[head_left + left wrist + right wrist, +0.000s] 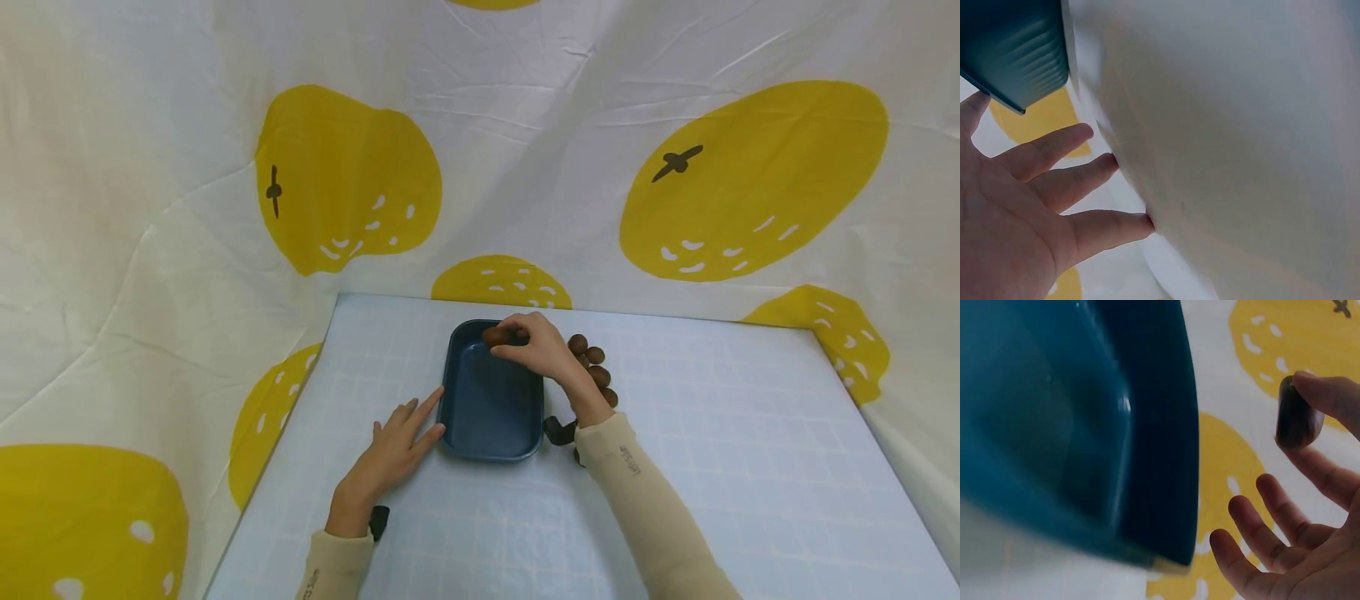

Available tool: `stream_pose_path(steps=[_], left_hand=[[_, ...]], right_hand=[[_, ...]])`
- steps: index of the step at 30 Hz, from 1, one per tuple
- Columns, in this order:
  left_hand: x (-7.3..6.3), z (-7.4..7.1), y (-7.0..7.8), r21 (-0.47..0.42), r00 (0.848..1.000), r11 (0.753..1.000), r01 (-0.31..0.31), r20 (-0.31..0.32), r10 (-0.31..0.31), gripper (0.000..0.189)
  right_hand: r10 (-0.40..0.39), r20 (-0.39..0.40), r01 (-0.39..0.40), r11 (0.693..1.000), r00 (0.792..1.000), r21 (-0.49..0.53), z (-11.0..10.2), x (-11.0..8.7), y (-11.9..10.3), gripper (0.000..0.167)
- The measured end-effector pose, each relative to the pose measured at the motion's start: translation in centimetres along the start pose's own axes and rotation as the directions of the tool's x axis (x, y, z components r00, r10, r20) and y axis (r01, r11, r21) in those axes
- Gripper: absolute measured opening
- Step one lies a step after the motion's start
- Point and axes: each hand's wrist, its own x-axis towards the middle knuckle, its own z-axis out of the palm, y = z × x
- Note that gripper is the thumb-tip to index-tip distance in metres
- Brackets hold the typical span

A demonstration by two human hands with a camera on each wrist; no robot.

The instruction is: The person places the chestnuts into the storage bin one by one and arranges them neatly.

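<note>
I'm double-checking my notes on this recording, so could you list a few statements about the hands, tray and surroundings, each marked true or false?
1. The right hand pinches a brown object. True.
2. The left hand is inside the blue tray. False: it is beside the tray, touching its outside.
3. Other round brown objects lie left of the tray. False: they lie to its right.
4. Yellow shapes decorate the white backdrop. True.

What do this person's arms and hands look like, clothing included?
The left hand and right hand wear no gloves. The left sleeve and right sleeve are beige, with small dark lettering near the cuffs. A black wrist camera shows by each cuff.
</note>
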Motion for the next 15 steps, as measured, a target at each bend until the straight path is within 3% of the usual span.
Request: stream_pose_path(steps=[6, 13, 15], left_hand=[[0.0, 0.0, -0.1, 0.000, 1.000, 1.000, 0.002, -0.002, -0.002, 0.064], [0.1, 0.3, -0.2, -0.006, 1.000, 1.000, 0.002, -0.010, -0.002, 0.063], [0.1, 0.3, -0.2, -0.006, 1.000, 1.000, -0.001, -0.011, 0.001, 0.063]], right_hand=[[0.061, -0.035, -0.061, 0.998, 0.998, 0.005, 1.5, 1.6, -0.2, 0.037], [-0.008, -0.095, 0.008, 1.000, 0.995, 0.003, 3.4, 3.1, 0.5, 0.036], [0.013, -0.100, -0.014, 1.000, 0.995, -0.003, 3.9, 3.3, 0.8, 0.036]])
